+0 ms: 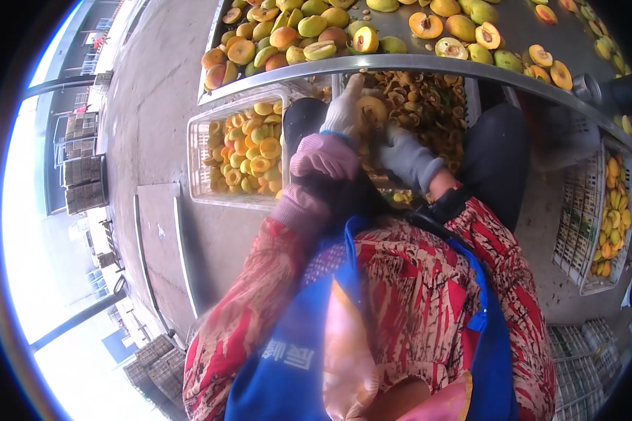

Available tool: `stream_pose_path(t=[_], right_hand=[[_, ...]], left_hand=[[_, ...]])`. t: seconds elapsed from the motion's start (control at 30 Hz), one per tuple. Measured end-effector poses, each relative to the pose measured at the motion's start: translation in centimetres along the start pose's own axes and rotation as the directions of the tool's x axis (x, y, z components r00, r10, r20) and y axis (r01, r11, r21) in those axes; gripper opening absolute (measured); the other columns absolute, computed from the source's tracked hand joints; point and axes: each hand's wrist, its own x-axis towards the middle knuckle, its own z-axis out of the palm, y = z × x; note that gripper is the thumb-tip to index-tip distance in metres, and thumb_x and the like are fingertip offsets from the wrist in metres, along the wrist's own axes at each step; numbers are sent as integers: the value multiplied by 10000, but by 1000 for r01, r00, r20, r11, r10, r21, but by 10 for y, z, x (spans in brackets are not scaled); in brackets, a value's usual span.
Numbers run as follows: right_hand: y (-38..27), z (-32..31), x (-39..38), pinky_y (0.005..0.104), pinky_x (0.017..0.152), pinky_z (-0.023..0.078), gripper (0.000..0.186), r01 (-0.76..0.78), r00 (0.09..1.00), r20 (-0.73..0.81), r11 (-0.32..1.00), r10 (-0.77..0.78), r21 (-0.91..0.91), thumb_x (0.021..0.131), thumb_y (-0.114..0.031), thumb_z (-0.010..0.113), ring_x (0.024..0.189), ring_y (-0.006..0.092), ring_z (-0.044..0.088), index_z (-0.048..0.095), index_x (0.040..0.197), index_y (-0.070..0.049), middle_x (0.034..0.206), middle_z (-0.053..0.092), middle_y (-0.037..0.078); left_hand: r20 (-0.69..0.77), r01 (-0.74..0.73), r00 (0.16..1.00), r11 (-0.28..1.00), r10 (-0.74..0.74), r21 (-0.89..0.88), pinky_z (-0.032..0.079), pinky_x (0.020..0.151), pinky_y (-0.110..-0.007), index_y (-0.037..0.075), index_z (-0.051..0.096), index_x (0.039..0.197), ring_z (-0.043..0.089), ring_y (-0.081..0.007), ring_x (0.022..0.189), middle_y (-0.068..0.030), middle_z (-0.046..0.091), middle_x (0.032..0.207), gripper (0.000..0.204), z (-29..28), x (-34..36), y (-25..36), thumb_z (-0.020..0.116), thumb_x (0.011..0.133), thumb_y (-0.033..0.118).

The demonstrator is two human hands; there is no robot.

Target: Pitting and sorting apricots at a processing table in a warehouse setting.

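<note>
My left hand [346,105], in a white glove with a blue cuff above pink knit sleeving, reaches up toward the steel table's front rail [442,64]. My right hand [404,154], in a grey glove, is lower and to its right. A blurred tan round piece [371,111] lies between them; I cannot tell whether either hand holds it. Both hands' fingers are smeared. Behind them is a bin of brownish scraps [428,98]. A white crate of yellow fruit halves [199,161] stands at the left. Whole and halved fruit [312,27] covers parts of the tabletop.
My dark-trousered knees [491,154] flank the bin. Another crate of fruit [569,231] is at the right. Stacked crates [583,351] stand at the lower right, with more stacks [84,182] far left. A flat board [160,238] lies on the concrete floor.
</note>
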Motion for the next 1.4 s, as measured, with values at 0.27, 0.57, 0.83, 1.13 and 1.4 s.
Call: stream_pose_path(t=[0.27,0.57,0.83,1.13,1.4], right_hand=[[19,-5,17,286,776,469,372,46,997,68,981,-33,-188,878,-251,602,864,115,549,541,1168,-27,970,612,90],[-5,-5,2,268,752,471,297,13,994,109,997,-4,-76,878,-215,588,846,86,543,573,1102,-22,936,621,66],[31,-3,23,245,416,361,229,328,945,-32,937,-326,124,899,-270,535,489,79,477,570,1036,-89,695,563,7],[-14,-11,-2,219,391,320,119,-75,985,155,997,75,-9,855,-205,569,448,58,444,606,885,-95,670,566,-21],[1,-24,3,219,403,357,112,-419,761,648,750,-18,512,878,-235,585,465,51,443,612,864,-127,606,488,-55]], left_hand=[[-125,-306,924,896,360,320,471,557,-229,-17,681,870,553,-118,573,-71,636,743,445,5,-4,-11,537,903,403],[-78,-421,904,907,420,8,487,664,-258,-34,572,1151,597,-142,775,-111,653,909,500,-8,4,-22,519,913,401],[-155,-358,906,909,394,215,473,536,-250,-29,671,915,590,-136,569,-84,647,716,421,-1,9,-24,634,855,386],[25,-404,912,890,409,213,427,458,-237,-18,670,793,543,-107,485,-64,637,649,339,-5,20,-25,639,852,314],[-35,-348,934,926,356,150,417,451,-228,-33,675,835,553,-128,484,-81,655,683,355,-1,5,-18,582,888,305]])
